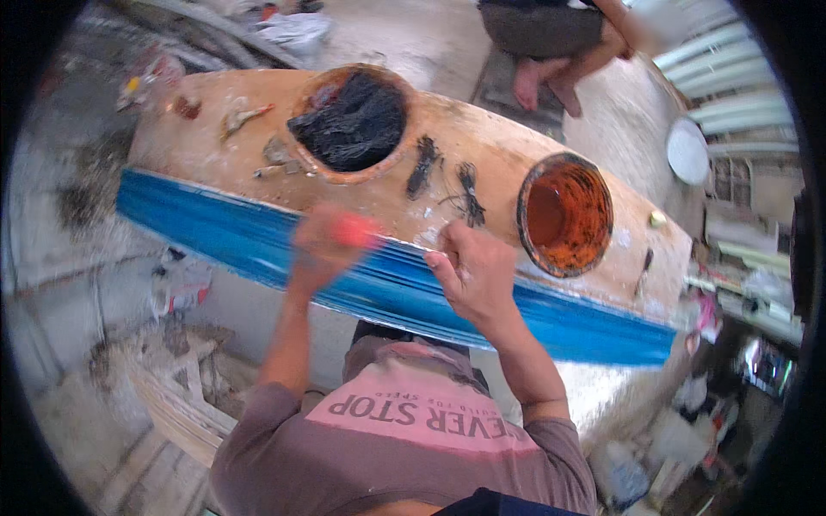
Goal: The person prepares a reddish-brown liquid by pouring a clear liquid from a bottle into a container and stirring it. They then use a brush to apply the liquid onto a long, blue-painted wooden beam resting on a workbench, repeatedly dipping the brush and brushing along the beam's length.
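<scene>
Most of the view is taken up by a wooden table (482, 142), set at a slant and pretty stained and splotched. A brown shirt (267, 456) with a pink print is worn by the person at the near side. The table's whole near side is covered by a long blue band (206, 219), streaked lengthwise. Across the table, a co-worker (551, 34) can be seen in part, bare feet on the floor.

Two round bowls are set on top. The bigger one, the left bowl (346, 177), is filled with a dark, crumpled black mass (357, 120); the right bowl (594, 206) is coated orange-brown inside, with dark blotches on its wall.

As for the hands, the left hand (318, 245) is badly blurred, but it's curled up, and a red thing (353, 230) is gripped in it, held above the band near the table's near edge, left of the other hand. The right hand (477, 271) is held at that same edge, fingers bent in and thumb near them; whether anything is pinched there can't be told.

Between the bowls, two black bundles (422, 168) are laid side by side, a bit apart. Smallest stuff: a thin dark tool (645, 267) and a pale lump (658, 219), both left near the right end.
</scene>
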### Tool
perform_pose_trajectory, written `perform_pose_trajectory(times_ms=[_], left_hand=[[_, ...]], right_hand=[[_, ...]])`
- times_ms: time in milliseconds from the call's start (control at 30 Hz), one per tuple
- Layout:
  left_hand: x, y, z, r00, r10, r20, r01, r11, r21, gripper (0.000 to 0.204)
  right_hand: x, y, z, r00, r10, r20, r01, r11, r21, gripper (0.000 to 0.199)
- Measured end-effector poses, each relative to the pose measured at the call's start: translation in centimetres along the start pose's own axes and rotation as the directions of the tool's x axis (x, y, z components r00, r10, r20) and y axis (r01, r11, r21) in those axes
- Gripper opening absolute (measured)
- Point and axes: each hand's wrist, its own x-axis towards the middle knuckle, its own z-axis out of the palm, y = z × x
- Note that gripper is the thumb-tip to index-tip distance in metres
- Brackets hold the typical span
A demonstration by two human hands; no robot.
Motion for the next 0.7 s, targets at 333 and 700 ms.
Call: perform_pose_trajectory(times_ms=[333, 700], left_hand=[[7.3, -32.9, -8.7, 0.553, -0.678, -0.484, 0.519, 0.735, -0.437, 0.051], [10.3, -41.0, -2.9, 0.666, -0.636, -0.39, 0.488, 0.766, -0.417, 0.06]], right_hand=[[-8.1, 8.4, 5.1, 0.606, 0.795, 0.041, -0.671, 0.483, 0.563, 0.053], [-14.8, 15.6, 4.3, 0.267, 0.962, -0.064, -0.626, 0.224, 0.747, 0.048]])
